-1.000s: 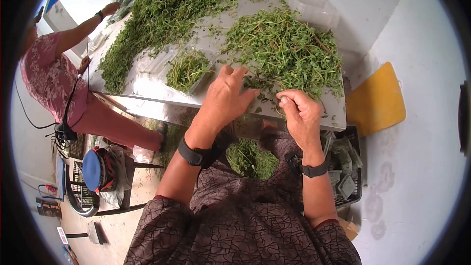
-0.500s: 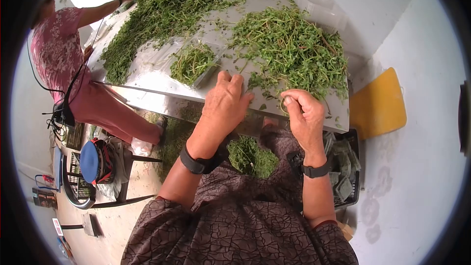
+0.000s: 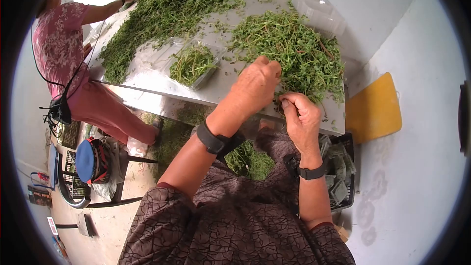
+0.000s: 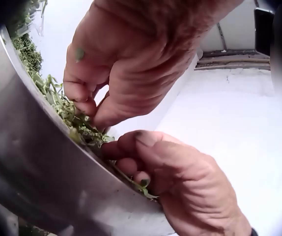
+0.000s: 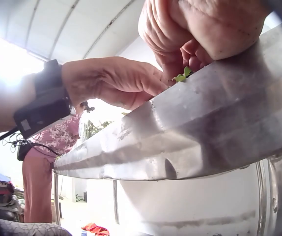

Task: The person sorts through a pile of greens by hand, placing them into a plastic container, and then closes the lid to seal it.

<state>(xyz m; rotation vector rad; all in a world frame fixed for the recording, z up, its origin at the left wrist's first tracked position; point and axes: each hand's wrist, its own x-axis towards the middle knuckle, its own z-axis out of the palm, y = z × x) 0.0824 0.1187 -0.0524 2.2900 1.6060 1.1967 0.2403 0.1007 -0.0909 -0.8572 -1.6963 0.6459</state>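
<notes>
At the front edge of the metal table (image 3: 225, 81), the left hand (image 3: 253, 86) is over the near side of a loose pile of green stems (image 3: 289, 49), thumb and fingertips together on some greens. Beside it on the right, the right hand (image 3: 302, 118) has its fingers curled and pinches a thin green stem (image 4: 126, 178). In the left wrist view the left hand (image 4: 131, 64) and right hand (image 4: 180, 177) nearly meet over the greens. A leaf (image 5: 184, 74) shows under the right hand (image 5: 205, 24) in the right wrist view. Left of them lies a clear tray of stems (image 3: 192, 66).
A larger heap of greens (image 3: 167, 14) covers the table's far left. Clear containers (image 3: 319, 12) stand at the back right. A person in pink (image 3: 61, 49) reaches over the left end. A yellow board (image 3: 375, 108) and a black crate (image 3: 351, 142) are at the right.
The left hand has moved right and away from the body, from bare table to the near side of the pile. The right hand stays near the edge, still pinching.
</notes>
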